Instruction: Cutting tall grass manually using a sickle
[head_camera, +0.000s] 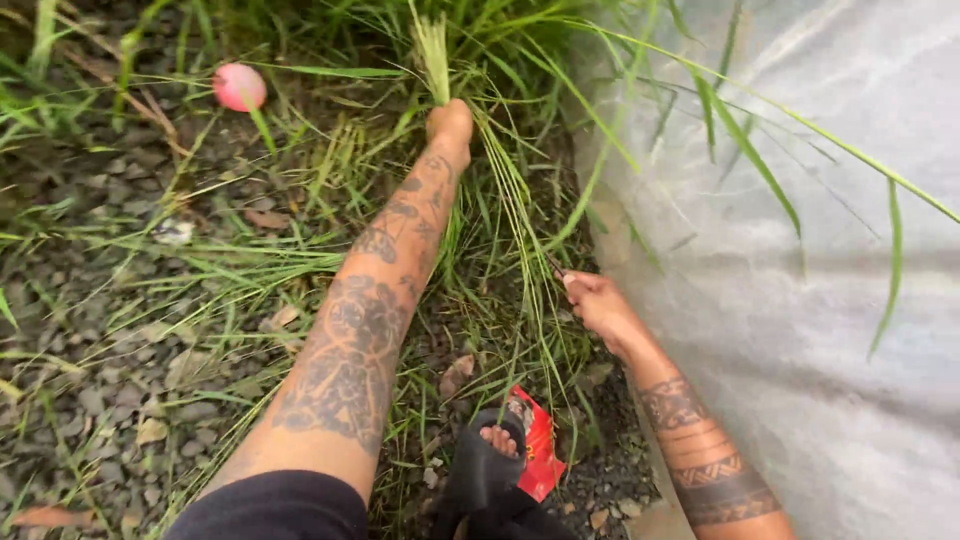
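Head view, looking down at weedy gravel beside a pale sheet (800, 250) covering the right side. Grass (500, 200) grows in a long clump along the sheet's edge, between the two arms. Left hand (449, 122) is stretched far out, fist closed round a bunch of blades, which stand up above the knuckles. Right hand (597, 300) sits lower, near the clump's base, fingers curled tight on something thin and dark (553, 265); only a short tip shows, so a tool of some kind, type unclear.

Handling, as a judgement: grass is light, limp and bendy, likely slick and sharp-edged, and single blades would tear easily. Best grip looks like a gathered bunch taken low, near the roots, where it is stiffest.

Smaller bits: dark sandal (485, 470) with toes showing at bottom centre, red wrapper (540, 450) touching it, pink round thing (239, 87) upper left, too blurred to identify. Roots are hidden by blades. Left fingertips are out of sight.
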